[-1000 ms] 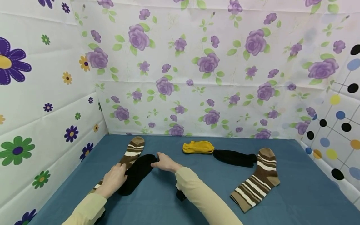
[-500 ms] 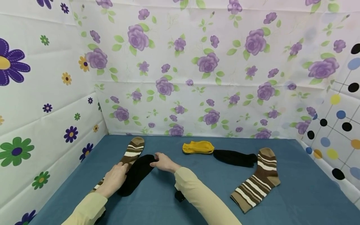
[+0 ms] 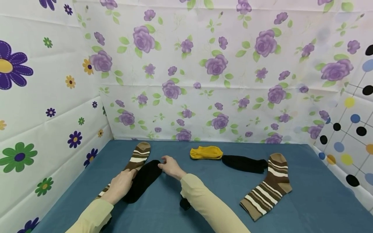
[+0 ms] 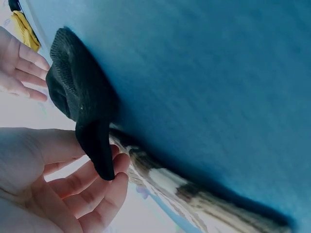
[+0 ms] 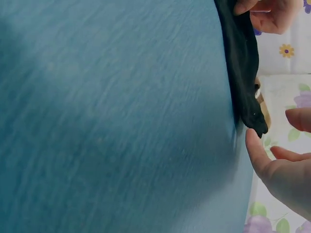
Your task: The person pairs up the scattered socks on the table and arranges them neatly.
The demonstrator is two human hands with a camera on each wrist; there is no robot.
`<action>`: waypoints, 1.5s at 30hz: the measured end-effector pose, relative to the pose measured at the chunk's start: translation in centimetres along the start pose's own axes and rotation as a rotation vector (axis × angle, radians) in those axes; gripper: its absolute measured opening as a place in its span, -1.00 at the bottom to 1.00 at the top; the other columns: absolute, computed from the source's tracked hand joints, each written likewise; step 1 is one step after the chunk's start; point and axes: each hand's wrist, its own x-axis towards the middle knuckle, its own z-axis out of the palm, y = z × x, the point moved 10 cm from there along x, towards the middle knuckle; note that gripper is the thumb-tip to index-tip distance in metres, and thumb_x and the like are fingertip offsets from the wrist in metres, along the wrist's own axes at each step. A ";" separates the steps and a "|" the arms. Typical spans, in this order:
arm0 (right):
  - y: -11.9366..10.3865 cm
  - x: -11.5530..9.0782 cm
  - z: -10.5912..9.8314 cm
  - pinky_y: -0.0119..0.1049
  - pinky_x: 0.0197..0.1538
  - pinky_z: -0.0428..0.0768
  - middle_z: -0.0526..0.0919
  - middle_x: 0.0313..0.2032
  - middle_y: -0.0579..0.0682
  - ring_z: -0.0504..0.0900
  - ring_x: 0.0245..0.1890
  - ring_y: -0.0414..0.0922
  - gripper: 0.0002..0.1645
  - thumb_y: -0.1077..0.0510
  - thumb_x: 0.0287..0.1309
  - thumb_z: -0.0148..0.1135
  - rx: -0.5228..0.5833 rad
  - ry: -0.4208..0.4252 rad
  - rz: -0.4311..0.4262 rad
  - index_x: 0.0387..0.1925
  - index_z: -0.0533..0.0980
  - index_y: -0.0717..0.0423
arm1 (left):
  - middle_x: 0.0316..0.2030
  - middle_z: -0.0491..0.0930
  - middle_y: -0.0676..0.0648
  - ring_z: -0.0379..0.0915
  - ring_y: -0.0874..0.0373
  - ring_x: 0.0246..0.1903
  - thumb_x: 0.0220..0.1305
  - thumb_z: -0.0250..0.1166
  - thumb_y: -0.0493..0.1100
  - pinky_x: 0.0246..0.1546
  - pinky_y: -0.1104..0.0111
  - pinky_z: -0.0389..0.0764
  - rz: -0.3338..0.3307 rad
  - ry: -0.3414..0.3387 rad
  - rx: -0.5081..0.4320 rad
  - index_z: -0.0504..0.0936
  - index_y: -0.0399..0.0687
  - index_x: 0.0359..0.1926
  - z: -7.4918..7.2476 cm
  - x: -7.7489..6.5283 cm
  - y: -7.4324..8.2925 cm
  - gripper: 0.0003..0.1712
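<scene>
Right hand (image 3: 172, 167): over the last half second I have shifted it slightly farther across and away from me, its thumb now nearer the very tip of the sock; my left hand (image 3: 120, 185) has edged a touch to the right, while the sock has barely moved.
Left grip: nearly closed, thumb on one side and bent fingers on the other, with a fold of the black sock (image 3: 144, 181) pinched between.
Right grip: spread, fingers apart and holding nothing; one fingertip touches or almost touches the sock's far end, I cannot tell which.
Black sock: slantwise between my hands, near end by my left, far end by my right; how much of it is off the blue cloth (image 3: 314, 194) I cannot tell.
Striped sock under my left hand (image 3: 140, 157): just beside the black one, its middle hidden by my fingers.
What could go wrong: with the two socks so close, my left fingers might snag the striped one and drag it along; with my right hand unclosed, the far end could curl or bunch if I pull.
Farther out: yellow sock (image 3: 206, 152), with a second black sock (image 3: 244, 164) end to end beside it, then another striped sock (image 3: 266, 187) on the right.
</scene>
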 end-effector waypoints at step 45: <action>-0.7 -0.8 -3.8 -0.18 -0.40 0.56 0.52 -0.51 0.00 0.60 -0.53 0.02 -0.96 0.34 0.04 0.21 0.082 0.118 0.025 -0.48 0.53 0.26 | -0.48 0.40 -0.03 0.33 0.11 -0.63 0.06 0.28 -0.44 -0.71 0.32 0.30 0.066 0.222 -0.119 0.47 -0.15 -0.37 -2.7 1.9 1.6 -0.82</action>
